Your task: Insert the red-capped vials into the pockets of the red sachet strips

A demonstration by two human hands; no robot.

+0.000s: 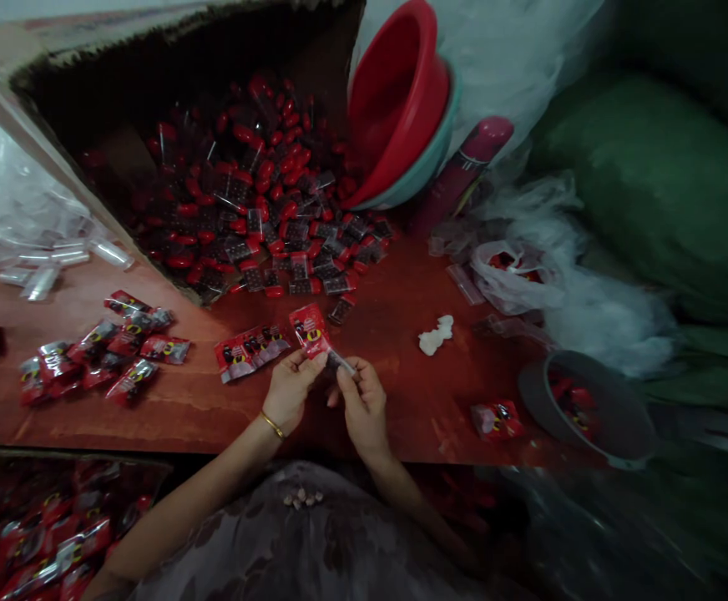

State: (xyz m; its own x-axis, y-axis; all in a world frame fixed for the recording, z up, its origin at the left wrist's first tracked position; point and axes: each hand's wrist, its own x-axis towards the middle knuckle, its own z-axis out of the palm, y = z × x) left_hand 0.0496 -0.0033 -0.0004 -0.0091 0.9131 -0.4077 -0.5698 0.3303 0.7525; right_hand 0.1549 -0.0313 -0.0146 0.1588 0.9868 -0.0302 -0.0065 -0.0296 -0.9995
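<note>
Left hand (289,391), lower centre of the frame, gold bangle (272,424) at the wrist: fingers pinched on the lower edge of a red printed packet (310,330), which stands up above the fingertips. Right hand (362,405) just beside it, touching or nearly touching the left: thumb and forefinger closed on a small clear-wrapped piece (341,361) that reaches toward the packet's lower right corner. Whether the piece is partly inside the packet cannot be told.

Both hands sit over a reddish-brown table (401,317). Just left of the held packet, a short overlapping row of like red packets (251,348) lies flat. Further left, mid-left of the frame, a looser scatter of filled packets (104,351). Upper left, a heap of clear empty sleeves (32,250).

Upper centre: a large cardboard box (76,67) on its side, spilling a heap of small red-capped items (257,209) onto the table. At its right, stacked basins (401,108), red inside a teal one, tilted on edge.

Right of the hands: a small white crumpled scrap (436,335). Lower right: one single red packet (497,419) near a grey bowl (614,413) holding red pieces. Lower left corner, below the table edge: a bin of finished red packets (44,534), dim and blurred.
</note>
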